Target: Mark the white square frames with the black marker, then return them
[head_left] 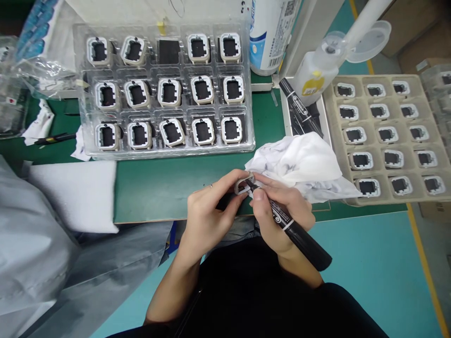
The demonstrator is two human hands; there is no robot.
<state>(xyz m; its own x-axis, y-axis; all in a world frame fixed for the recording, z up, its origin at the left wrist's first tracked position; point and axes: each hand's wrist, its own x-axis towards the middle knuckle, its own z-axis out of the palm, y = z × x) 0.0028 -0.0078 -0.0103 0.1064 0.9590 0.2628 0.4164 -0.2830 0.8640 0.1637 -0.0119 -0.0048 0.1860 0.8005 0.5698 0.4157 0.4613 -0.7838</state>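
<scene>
**Casing frame and marker at the table's edge**

Our left hand is pinching a small casing frame, likely light and stiff, best gripped by its outer rim. Our right hand is clasping a black marker, pointing its tip into the frame; its white lettering is proving unreadable.

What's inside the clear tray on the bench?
The clear tray holds fourteen pale frames; its top-middle pocket shows only a black pad. Whatever lies beneath them is covered.
</scene>
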